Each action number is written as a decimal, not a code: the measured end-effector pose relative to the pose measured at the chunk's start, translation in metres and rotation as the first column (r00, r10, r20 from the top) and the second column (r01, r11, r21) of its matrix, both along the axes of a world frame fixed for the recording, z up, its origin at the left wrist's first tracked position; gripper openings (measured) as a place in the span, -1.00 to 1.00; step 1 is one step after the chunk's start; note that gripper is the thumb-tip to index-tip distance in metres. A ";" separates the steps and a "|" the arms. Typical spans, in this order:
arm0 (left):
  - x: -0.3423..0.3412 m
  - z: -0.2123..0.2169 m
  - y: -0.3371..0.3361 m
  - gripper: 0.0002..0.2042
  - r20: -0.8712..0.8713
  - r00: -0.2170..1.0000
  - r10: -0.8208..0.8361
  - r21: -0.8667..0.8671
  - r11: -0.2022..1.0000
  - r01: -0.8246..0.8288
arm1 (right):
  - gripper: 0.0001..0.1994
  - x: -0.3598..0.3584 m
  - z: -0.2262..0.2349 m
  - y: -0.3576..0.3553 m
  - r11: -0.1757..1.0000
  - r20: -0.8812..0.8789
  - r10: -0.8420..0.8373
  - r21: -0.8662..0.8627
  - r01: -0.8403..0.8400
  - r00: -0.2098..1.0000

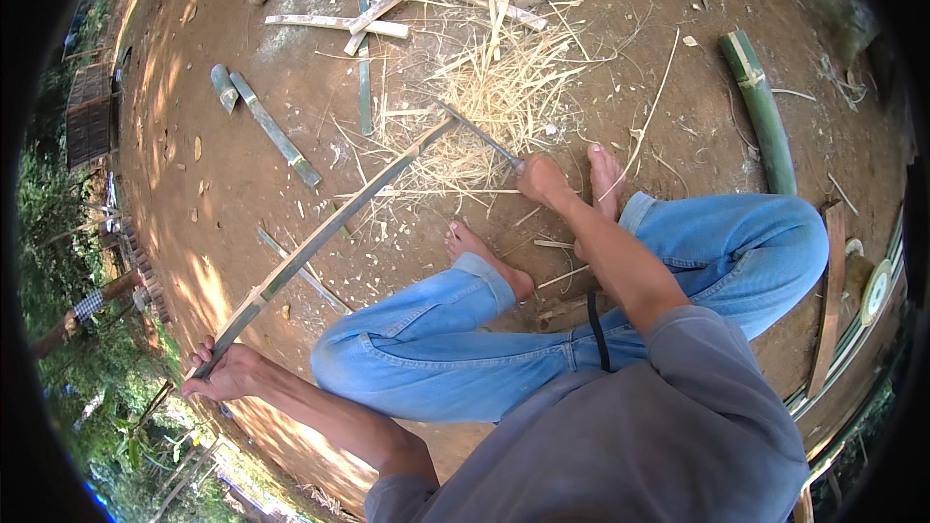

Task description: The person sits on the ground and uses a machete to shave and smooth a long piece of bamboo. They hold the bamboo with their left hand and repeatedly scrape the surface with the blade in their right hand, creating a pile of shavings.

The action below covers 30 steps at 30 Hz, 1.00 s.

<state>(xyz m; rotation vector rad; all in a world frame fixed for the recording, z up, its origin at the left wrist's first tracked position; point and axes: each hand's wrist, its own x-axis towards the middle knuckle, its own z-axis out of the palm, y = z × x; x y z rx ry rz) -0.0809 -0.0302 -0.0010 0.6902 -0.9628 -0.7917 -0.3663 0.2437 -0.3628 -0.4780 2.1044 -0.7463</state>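
Two hands at work, left hand and right hand; two bare feet; one long bamboo strip; one knife; one thick green bamboo pole; one heap of shavings; two short bamboo pieces.

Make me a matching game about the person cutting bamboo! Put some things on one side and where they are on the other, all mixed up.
Things:
1. long bamboo strip
2. knife
3. thick green bamboo piece
4. pile of shavings

Places:
A. lying on the dirt at the right
B. in the right hand
C. end held by the left hand
D. on the ground beyond the feet

Pairs: 1-C, 2-B, 3-A, 4-D
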 end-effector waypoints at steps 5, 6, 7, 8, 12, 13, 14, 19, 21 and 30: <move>0.015 -0.003 0.002 -0.48 -0.021 1.000 0.015 0.006 1.000 -0.015 | -0.67 0.004 0.024 0.006 0.979 -0.011 0.202 -0.015 -0.203 0.979; 0.010 0.000 -0.001 -0.48 -0.029 0.999 0.015 0.008 1.000 -0.015 | -0.67 0.000 0.015 0.010 0.990 -0.019 0.139 0.009 -0.139 0.990; 0.005 0.000 -0.001 -0.49 -0.041 0.999 0.008 0.000 1.000 -0.008 | -0.68 -0.006 -0.002 0.018 0.997 -0.027 0.076 0.033 -0.075 0.997; 0.005 -0.004 0.001 -0.50 -0.048 0.999 0.010 -0.005 1.000 -0.011 | -0.68 -0.009 -0.001 0.019 0.998 -0.032 0.021 0.058 -0.019 0.999; 0.020 -0.002 0.002 -0.54 -0.060 0.985 -0.163 -0.058 0.985 0.160 | -0.76 0.014 0.037 0.001 0.993 0.047 0.092 -0.076 -0.088 0.995; 0.024 -0.002 0.004 -0.55 -0.059 0.981 -0.186 -0.079 0.980 0.181 | -0.76 0.027 0.066 -0.005 0.981 0.044 0.165 -0.114 -0.159 0.985; 0.027 -0.003 0.007 -0.56 -0.055 0.975 -0.214 -0.093 0.974 0.208 | -0.77 0.039 0.096 -0.009 0.952 0.072 0.238 -0.214 -0.218 0.969; 0.028 -0.002 0.008 -0.58 -0.034 0.898 -0.439 -0.160 0.889 0.428 | -0.77 0.049 0.101 -0.017 0.916 -0.084 0.276 -0.278 -0.288 0.957; 0.026 -0.003 0.005 -0.59 -0.021 0.865 -0.502 -0.182 0.853 0.490 | -0.76 0.027 0.052 -0.008 0.983 -0.019 0.104 -0.147 -0.106 0.994; 0.023 0.002 0.002 -0.58 -0.027 0.869 -0.494 -0.173 0.859 0.483 | -0.82 0.018 0.012 0.005 0.992 0.017 -0.042 -0.115 0.044 0.999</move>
